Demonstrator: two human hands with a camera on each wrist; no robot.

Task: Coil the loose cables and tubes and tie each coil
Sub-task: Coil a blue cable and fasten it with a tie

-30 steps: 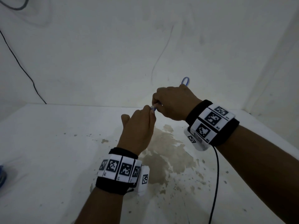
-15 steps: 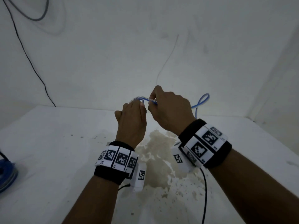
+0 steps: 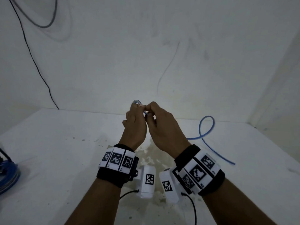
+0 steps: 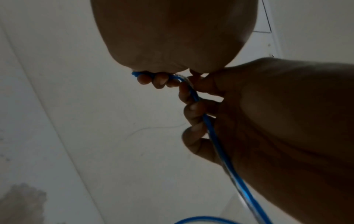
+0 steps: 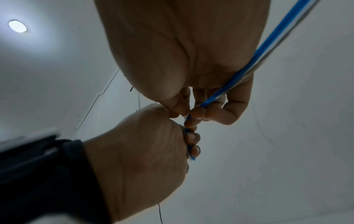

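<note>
A thin blue tube lies in a loop on the white table at the right, its free end trailing toward me. Its other end runs up into both hands, held together above the table's middle. My left hand grips the tube in curled fingers; a small bend of it pokes out above the knuckles. My right hand pinches the same tube right beside the left, fingertips touching. In the right wrist view the tube passes across the palm and out between the fingers.
A coil of blue cable sits at the table's left edge. A thin black wire hangs down the back wall at the left. A brownish stain marks the table under my wrists. Walls close the table at back and right.
The view has tilted, so both hands sit lower in it, still together. More tube has come out: the loop behind the right hand now lies wide on the table at the right.
</note>
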